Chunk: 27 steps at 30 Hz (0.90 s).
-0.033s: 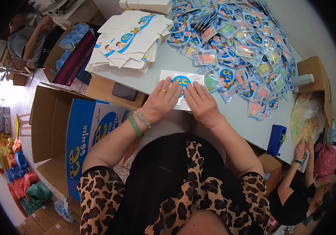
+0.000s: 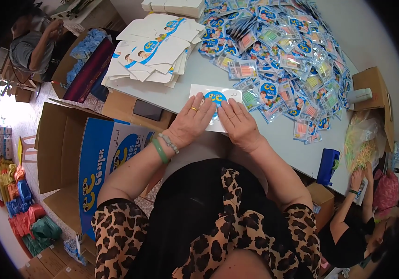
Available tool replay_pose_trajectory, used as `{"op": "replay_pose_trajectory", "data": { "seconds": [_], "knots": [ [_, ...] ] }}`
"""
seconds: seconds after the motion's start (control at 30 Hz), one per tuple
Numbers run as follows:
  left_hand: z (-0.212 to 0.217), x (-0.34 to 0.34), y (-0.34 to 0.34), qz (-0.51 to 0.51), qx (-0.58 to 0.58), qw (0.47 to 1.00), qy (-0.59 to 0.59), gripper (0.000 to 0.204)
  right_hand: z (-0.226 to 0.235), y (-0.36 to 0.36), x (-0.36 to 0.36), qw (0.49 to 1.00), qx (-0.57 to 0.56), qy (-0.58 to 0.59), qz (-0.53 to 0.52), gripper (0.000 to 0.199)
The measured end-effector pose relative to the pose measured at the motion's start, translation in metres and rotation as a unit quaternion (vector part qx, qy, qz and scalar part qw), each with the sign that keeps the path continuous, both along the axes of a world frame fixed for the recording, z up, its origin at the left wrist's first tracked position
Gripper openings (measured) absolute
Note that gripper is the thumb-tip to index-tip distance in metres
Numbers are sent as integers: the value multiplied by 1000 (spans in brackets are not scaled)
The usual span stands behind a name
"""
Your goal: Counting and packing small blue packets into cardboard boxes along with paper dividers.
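Observation:
A flat white printed piece with a blue oval lies at the near edge of the table; whether it is a folded carton or a card I cannot tell. My left hand rests flat on its left half, fingers stretched out, with a ring and a green bangle on that arm. On the right half lies my right hand, also flat with fingers straight. The fingertips of both hands come close together over the print. Neither hand grips anything, and the lower part of the piece is partly covered by them.
A stack of flat white cartons sits left on the table. A big heap of small clear packets fills the far right. Nearby are a blue tape dispenser, an open cardboard box, a dark phone and a co-worker's hands.

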<state>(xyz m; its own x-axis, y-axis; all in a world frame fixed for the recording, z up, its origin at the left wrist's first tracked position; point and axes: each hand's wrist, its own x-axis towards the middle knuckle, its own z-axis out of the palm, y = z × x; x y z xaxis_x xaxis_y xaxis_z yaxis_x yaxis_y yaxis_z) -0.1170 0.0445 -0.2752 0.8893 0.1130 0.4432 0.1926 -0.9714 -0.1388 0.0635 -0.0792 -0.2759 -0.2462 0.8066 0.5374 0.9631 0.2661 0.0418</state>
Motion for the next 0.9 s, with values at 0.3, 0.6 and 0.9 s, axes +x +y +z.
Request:
{"op": "replay_pose_trajectory", "data": {
  "seconds": [0.3, 0.6, 0.9],
  "knots": [
    [14, -9, 1, -9, -217, 976, 33, 61, 32, -14, -10, 962, -165, 216, 4, 66],
    [15, -6, 19, -84, -159, 984, -3, 54, 27, 1, 0, 985, -115, 127, -2, 58],
    [20, -6, 23, -90, -190, 978, -7, 47, 39, 4, 4, 958, -174, 230, 5, 41]
  ]
}}
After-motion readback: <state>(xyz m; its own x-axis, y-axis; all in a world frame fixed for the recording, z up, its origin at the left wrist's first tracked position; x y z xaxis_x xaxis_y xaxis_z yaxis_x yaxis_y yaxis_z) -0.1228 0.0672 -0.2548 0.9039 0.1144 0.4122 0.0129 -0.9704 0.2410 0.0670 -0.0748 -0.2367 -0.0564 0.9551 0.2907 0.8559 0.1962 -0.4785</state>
